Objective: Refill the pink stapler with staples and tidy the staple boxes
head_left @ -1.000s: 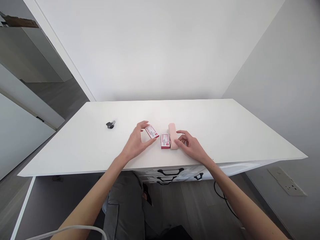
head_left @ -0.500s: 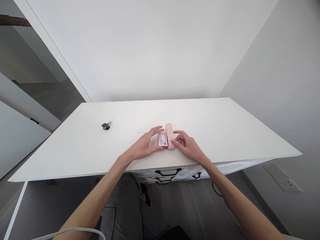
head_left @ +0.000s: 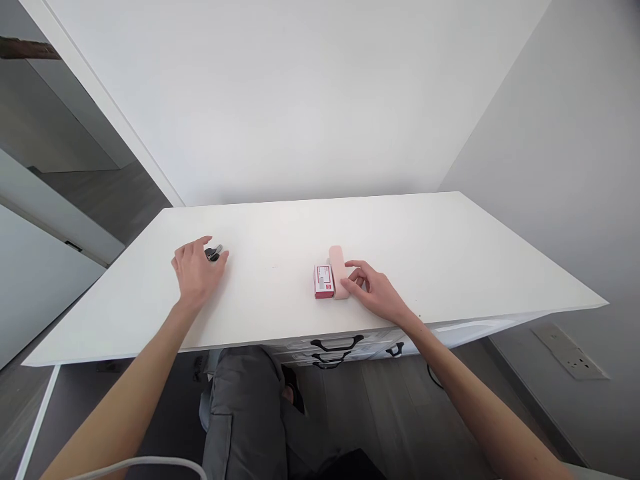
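On the left of the white tabletop, my left hand point(head_left: 196, 270) reaches around a small black object with a shiny metal part point(head_left: 213, 254), thumb and fingers apart on either side of it. Whether the fingers touch it I cannot make out. My right hand point(head_left: 375, 290) rests at the middle of the table, with thumb and forefinger apart against the right side of a long pink case point(head_left: 339, 270) and the other fingers curled. Lying flush along the case's left side is a small white and red box point(head_left: 324, 283) with a printed label.
The white tabletop point(head_left: 280, 227) runs back to a white wall point(head_left: 320, 100). Drawers with black handles point(head_left: 337, 344) are below its front edge. A white cable point(head_left: 145, 460) crosses my left forearm. A wall socket point(head_left: 575, 357) is at the lower right.
My left hand has let go of the white and red box and moved left to the black object. My right hand stays at the pink case.
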Motion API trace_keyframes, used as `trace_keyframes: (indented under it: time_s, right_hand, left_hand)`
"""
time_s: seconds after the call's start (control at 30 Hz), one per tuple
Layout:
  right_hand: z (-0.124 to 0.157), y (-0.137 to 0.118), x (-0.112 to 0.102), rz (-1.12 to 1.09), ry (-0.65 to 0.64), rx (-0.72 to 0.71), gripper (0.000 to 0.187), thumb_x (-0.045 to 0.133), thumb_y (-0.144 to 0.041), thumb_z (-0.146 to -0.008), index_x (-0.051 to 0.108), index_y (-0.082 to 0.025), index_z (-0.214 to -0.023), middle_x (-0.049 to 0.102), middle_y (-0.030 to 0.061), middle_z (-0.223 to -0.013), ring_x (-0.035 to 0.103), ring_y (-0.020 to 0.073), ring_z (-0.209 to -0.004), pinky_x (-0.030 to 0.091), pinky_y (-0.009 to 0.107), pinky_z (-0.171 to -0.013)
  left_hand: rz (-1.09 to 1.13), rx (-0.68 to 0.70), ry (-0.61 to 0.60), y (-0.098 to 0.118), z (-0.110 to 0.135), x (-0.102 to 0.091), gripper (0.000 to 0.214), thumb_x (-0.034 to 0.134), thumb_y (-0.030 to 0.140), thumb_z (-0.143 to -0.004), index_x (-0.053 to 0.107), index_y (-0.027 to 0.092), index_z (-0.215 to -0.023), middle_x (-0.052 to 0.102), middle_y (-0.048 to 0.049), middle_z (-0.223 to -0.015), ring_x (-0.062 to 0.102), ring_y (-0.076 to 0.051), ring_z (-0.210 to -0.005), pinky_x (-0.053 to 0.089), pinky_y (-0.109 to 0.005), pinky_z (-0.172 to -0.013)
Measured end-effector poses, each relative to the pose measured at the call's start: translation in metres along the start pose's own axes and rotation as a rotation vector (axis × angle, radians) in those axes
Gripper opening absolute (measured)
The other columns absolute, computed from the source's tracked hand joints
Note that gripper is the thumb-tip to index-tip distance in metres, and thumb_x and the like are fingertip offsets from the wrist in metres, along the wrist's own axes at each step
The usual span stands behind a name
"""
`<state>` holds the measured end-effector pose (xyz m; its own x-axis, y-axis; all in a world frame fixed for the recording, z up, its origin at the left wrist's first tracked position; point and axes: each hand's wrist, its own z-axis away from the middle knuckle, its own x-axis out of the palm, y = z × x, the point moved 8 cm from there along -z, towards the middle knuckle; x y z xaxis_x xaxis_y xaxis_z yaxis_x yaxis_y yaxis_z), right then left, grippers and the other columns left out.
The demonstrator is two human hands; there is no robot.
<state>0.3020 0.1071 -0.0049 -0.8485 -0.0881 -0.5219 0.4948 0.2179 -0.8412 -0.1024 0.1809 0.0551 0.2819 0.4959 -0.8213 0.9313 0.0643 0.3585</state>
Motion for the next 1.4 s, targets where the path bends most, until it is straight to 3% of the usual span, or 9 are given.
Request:
trace_keyframes:
  time_s: [0.23, 0.4, 0.53, 0.67, 0.77, 0.9, 1.07, 1.4]
  right_hand:
    - [0.000, 0.001, 0.000, -0.003, -0.003, 0.006, 0.046, 0.058, -0.059, -0.101, 0.059, -0.026, -0.133, 0.077, 0.0022, -0.096, 0.066, 0.0212, -0.078, 0.050, 0.039, -0.078]
    - [-0.001, 0.000, 0.000, 0.001, 0.002, -0.003, 0.047, 0.057, -0.061, -0.101, 0.060, -0.025, -0.132, 0.078, 0.0026, -0.097, 0.067, 0.0211, -0.078, 0.051, 0.039, -0.078]
    - [-0.001, 0.001, 0.000, 0.003, 0.003, -0.006, 0.048, 0.057, -0.062, -0.101, 0.060, -0.025, -0.132, 0.078, 0.0032, -0.097, 0.067, 0.0213, -0.079, 0.052, 0.039, -0.079]
    - [0.000, 0.000, -0.001, 0.002, 0.006, -0.004, 0.047, 0.058, -0.061, -0.101, 0.060, -0.025, -0.131, 0.078, 0.0029, -0.096, 0.067, 0.0212, -0.079, 0.052, 0.039, -0.079]
    - [0.000, -0.001, -0.001, -0.002, 0.004, -0.005, 0.046, 0.058, -0.060, -0.101, 0.060, -0.025, -0.131, 0.078, 0.0021, -0.095, 0.068, 0.0210, -0.079, 0.052, 0.038, -0.078]
    - [0.000, -0.002, -0.001, -0.004, 0.005, -0.003, 0.045, 0.058, -0.060, -0.101, 0.061, -0.025, -0.130, 0.077, 0.0019, -0.096, 0.067, 0.0206, -0.078, 0.051, 0.038, -0.078]
    - [-0.001, -0.001, -0.001, -0.006, 0.000, 0.012, 0.045, 0.058, -0.059, -0.101, 0.061, -0.026, -0.130, 0.077, 0.0018, -0.096, 0.067, 0.0206, -0.079, 0.051, 0.037, -0.077]
    - [-0.002, -0.001, 0.000, 0.001, -0.003, 0.000, 0.045, 0.058, -0.060, -0.101, 0.061, -0.025, -0.129, 0.077, 0.0025, -0.096, 0.067, 0.0205, -0.078, 0.052, 0.037, -0.077]
  left_hand:
    - [-0.067, -0.125, -0.068, -0.018, -0.018, -0.002, 0.055, 0.068, 0.044, -0.085, 0.056, 0.020, -0.133, 0.080, -0.0123, -0.118, 0.057, -0.042, -0.136, 0.033, -0.058, -0.120]
    - [-0.073, -0.125, -0.102, -0.015, -0.020, -0.002, 0.048, 0.067, 0.042, -0.087, 0.058, 0.021, -0.129, 0.081, -0.0117, -0.116, 0.063, -0.040, -0.128, 0.037, -0.057, -0.116]
    - [0.024, -0.073, -0.138, 0.012, -0.012, -0.001, 0.047, 0.068, 0.044, -0.089, 0.059, 0.024, -0.130, 0.079, -0.0086, -0.125, 0.066, -0.037, -0.123, 0.046, -0.054, -0.108]
    - [0.258, -0.008, -0.187, 0.061, 0.001, 0.008, 0.045, 0.074, 0.045, -0.087, 0.062, 0.027, -0.126, 0.081, -0.0043, -0.120, 0.072, -0.030, -0.116, 0.053, -0.046, -0.102]
    - [0.417, 0.055, -0.311, 0.099, 0.014, 0.024, 0.047, 0.080, 0.045, -0.082, 0.065, 0.026, -0.122, 0.081, -0.0052, -0.116, 0.075, -0.026, -0.107, 0.056, -0.041, -0.098]
    - [0.449, 0.141, -0.490, 0.134, 0.031, 0.048, 0.045, 0.079, 0.045, -0.083, 0.065, 0.028, -0.122, 0.081, -0.0047, -0.117, 0.075, -0.025, -0.104, 0.059, -0.041, -0.093]
    - [0.457, 0.187, -0.556, 0.153, 0.041, 0.062, 0.040, 0.078, 0.041, -0.085, 0.064, 0.029, -0.121, 0.081, -0.0027, -0.119, 0.074, -0.024, -0.106, 0.059, -0.041, -0.093]
    - [0.457, 0.201, -0.615, 0.165, 0.048, 0.083, 0.039, 0.078, 0.036, -0.087, 0.063, 0.029, -0.122, 0.080, -0.0018, -0.120, 0.073, -0.023, -0.107, 0.057, -0.040, -0.097]
